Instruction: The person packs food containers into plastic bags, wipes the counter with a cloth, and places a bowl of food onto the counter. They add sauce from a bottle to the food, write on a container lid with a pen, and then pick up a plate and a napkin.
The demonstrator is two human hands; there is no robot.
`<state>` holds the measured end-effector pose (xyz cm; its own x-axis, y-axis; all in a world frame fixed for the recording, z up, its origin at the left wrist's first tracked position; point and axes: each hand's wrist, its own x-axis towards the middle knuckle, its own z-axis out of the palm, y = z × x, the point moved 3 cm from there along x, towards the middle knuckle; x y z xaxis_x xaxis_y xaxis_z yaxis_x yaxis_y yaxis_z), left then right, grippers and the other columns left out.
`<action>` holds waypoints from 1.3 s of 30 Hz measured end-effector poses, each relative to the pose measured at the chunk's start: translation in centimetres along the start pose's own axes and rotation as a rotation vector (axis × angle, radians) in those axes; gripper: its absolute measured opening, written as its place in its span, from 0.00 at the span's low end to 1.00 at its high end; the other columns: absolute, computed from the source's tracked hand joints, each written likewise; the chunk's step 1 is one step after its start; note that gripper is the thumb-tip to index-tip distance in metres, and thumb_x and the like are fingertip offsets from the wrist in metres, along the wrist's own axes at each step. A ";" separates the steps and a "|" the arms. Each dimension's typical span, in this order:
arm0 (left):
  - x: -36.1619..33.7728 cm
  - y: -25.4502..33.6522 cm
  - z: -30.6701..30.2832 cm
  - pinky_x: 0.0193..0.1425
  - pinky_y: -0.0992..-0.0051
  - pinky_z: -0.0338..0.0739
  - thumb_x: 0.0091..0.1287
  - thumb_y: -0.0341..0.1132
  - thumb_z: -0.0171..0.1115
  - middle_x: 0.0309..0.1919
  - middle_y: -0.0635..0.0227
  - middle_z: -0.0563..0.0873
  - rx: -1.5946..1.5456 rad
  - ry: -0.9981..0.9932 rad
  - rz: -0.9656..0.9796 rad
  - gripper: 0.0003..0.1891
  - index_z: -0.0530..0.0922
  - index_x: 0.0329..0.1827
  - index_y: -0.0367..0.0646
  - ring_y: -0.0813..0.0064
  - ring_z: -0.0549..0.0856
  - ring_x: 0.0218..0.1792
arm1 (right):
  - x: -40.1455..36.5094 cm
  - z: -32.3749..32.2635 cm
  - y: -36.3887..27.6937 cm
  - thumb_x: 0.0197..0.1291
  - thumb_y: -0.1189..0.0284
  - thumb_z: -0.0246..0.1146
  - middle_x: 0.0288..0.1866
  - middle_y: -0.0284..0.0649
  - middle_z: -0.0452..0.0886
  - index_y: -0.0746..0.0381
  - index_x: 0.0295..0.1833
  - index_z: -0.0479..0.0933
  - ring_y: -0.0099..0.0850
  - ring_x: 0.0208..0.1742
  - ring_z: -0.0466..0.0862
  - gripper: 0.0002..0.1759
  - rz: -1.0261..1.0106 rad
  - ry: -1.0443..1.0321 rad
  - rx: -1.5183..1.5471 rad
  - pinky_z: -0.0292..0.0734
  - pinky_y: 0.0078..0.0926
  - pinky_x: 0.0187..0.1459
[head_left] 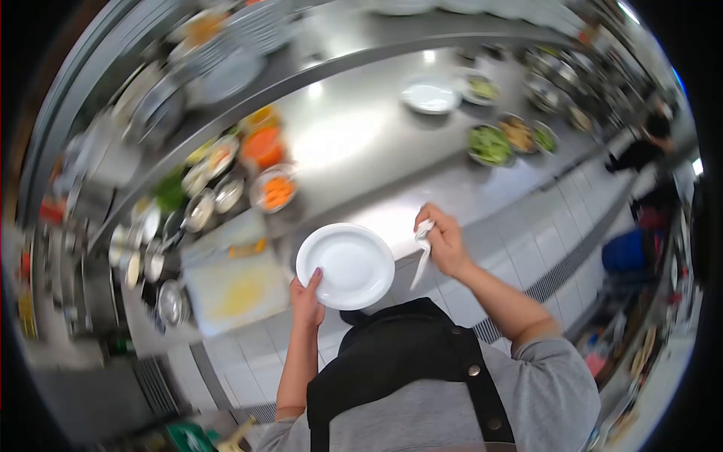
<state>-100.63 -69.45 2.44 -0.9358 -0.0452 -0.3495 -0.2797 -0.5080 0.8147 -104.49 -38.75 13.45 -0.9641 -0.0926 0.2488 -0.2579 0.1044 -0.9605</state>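
Observation:
A round white plate (345,266) is held up in front of my apron by my left hand (306,301), with the thumb on its rim and the other fingers hidden beneath. The plate's face shows nothing on it. To the right of the plate, my right hand (442,239) is closed around a crumpled white cloth (424,242), whose loose end hangs down. The cloth and the plate are apart. Both hands are near the front edge of the steel counter (339,177).
On the left are a cutting board (233,275) with yellow bits, a bowl of orange pieces (276,191) and several containers. Farther right stand a white plate (430,96) and a bowl of greens (489,145). Another person (640,154) is at far right.

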 end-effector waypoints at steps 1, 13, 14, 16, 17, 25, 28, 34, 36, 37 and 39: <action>0.8 -1.4 3.3 0.60 0.65 0.82 0.72 0.30 0.66 0.54 0.55 0.87 0.044 -0.068 -0.046 0.20 0.76 0.64 0.30 0.64 0.87 0.52 | -3.3 -3.3 3.1 0.66 0.77 0.47 0.31 0.41 0.76 0.66 0.41 0.74 0.22 0.34 0.73 0.10 0.065 0.091 -0.090 0.69 0.25 0.36; -3.4 -27.7 41.1 0.60 0.63 0.82 0.72 0.29 0.66 0.55 0.54 0.86 0.459 -0.770 -0.579 0.20 0.75 0.63 0.29 0.62 0.87 0.53 | -31.6 -28.3 4.1 0.51 0.70 0.78 0.40 0.45 0.83 0.68 0.43 0.84 0.39 0.42 0.84 0.17 0.541 1.185 -0.443 0.78 0.33 0.47; -4.5 -29.2 43.4 0.56 0.67 0.82 0.71 0.28 0.67 0.52 0.55 0.87 0.472 -0.790 -0.591 0.18 0.78 0.61 0.28 0.67 0.87 0.50 | -33.2 -29.3 4.4 0.51 0.70 0.78 0.39 0.45 0.84 0.68 0.43 0.84 0.39 0.42 0.84 0.17 0.552 1.274 -0.450 0.79 0.33 0.47; -5.9 -32.4 47.1 0.56 0.68 0.81 0.71 0.28 0.68 0.51 0.56 0.88 0.544 -0.893 -0.583 0.18 0.78 0.60 0.29 0.68 0.87 0.49 | -36.0 -31.1 5.4 0.51 0.70 0.78 0.38 0.46 0.84 0.68 0.43 0.83 0.39 0.40 0.84 0.17 0.607 1.420 -0.440 0.79 0.33 0.46; -6.6 -34.1 48.9 0.55 0.68 0.81 0.71 0.28 0.68 0.51 0.56 0.88 0.573 -0.941 -0.576 0.18 0.78 0.60 0.29 0.69 0.87 0.49 | -37.3 -32.1 6.1 0.50 0.70 0.78 0.37 0.46 0.84 0.67 0.43 0.83 0.39 0.40 0.84 0.17 0.646 1.476 -0.421 0.79 0.33 0.45; -13.0 -46.0 62.4 0.53 0.68 0.83 0.68 0.29 0.71 0.50 0.57 0.88 0.708 -1.073 -0.577 0.20 0.78 0.60 0.29 0.68 0.87 0.49 | -44.9 -41.9 8.5 0.56 0.69 0.71 0.37 0.45 0.86 0.66 0.44 0.81 0.33 0.39 0.86 0.14 0.729 1.709 -0.351 0.81 0.33 0.45; -13.6 -51.4 69.1 0.54 0.65 0.83 0.71 0.33 0.68 0.53 0.55 0.87 0.816 -1.166 -0.514 0.22 0.76 0.63 0.28 0.65 0.88 0.50 | -47.1 -48.3 9.5 0.61 0.69 0.66 0.38 0.50 0.86 0.68 0.46 0.81 0.42 0.39 0.86 0.13 0.712 1.648 -0.248 0.80 0.36 0.43; -22.5 -62.0 83.7 0.55 0.64 0.83 0.82 0.52 0.48 0.54 0.50 0.86 0.726 -1.328 -0.733 0.30 0.76 0.62 0.27 0.61 0.87 0.51 | -55.0 -60.1 8.9 0.64 0.72 0.63 0.38 0.47 0.87 0.69 0.52 0.81 0.34 0.34 0.86 0.15 0.623 1.836 -0.238 0.81 0.34 0.41; -27.0 -65.7 87.7 0.56 0.64 0.83 0.83 0.55 0.44 0.55 0.50 0.86 0.723 -1.450 -0.741 0.33 0.75 0.63 0.26 0.61 0.87 0.52 | -59.0 -61.6 8.3 0.65 0.74 0.61 0.39 0.47 0.87 0.69 0.52 0.81 0.33 0.35 0.86 0.14 0.549 2.018 -0.192 0.81 0.31 0.41; -29.6 -67.4 89.6 0.57 0.64 0.82 0.83 0.55 0.44 0.55 0.50 0.85 0.753 -1.525 -0.720 0.33 0.75 0.64 0.26 0.60 0.87 0.53 | -61.1 -62.3 7.3 0.66 0.75 0.61 0.40 0.47 0.87 0.69 0.53 0.81 0.33 0.35 0.86 0.13 0.510 2.108 -0.172 0.81 0.30 0.40; -34.2 -70.4 91.8 0.58 0.64 0.82 0.83 0.56 0.44 0.56 0.50 0.85 0.802 -1.627 -0.706 0.34 0.74 0.64 0.26 0.60 0.87 0.54 | -65.9 -62.4 6.1 0.68 0.75 0.61 0.47 0.50 0.88 0.66 0.59 0.78 0.39 0.45 0.89 0.16 0.288 2.279 0.087 0.85 0.33 0.47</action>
